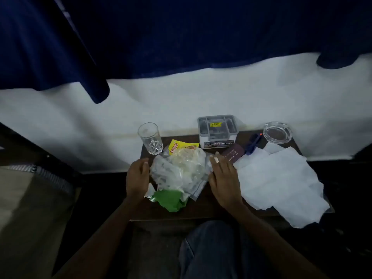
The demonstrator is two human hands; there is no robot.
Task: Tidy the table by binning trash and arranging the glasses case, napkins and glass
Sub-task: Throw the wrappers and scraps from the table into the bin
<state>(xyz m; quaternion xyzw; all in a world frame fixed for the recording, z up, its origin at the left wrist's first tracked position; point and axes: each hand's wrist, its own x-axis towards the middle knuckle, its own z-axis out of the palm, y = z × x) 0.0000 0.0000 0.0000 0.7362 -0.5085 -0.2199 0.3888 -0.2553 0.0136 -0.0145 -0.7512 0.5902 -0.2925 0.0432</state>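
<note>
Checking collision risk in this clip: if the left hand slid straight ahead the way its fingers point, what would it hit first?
Probably the empty glass, standing beyond the left hand at the far left corner of the table, though depth is unclear.

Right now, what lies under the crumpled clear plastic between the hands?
A green wrapper pokes out at the near edge, a yellow sachet at the far edge. Anything else beneath the clear plastic is covered.
</note>
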